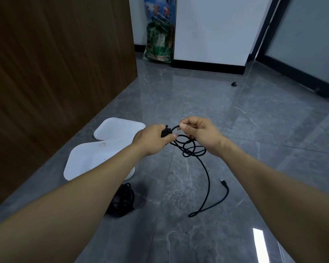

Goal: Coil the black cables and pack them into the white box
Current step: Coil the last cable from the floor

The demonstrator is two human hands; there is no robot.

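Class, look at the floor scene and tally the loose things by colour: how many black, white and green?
Black: 3, the cable in the hands, the coiled cable bundle, the small black floor knob
White: 2, the box, the lid
Green: 1, the printed sack
Total: 6

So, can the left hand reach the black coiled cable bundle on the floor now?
Probably not yet. The left hand grips loops of the black cable shared with the right hand. The coiled black bundle lies uncovered under the left forearm.
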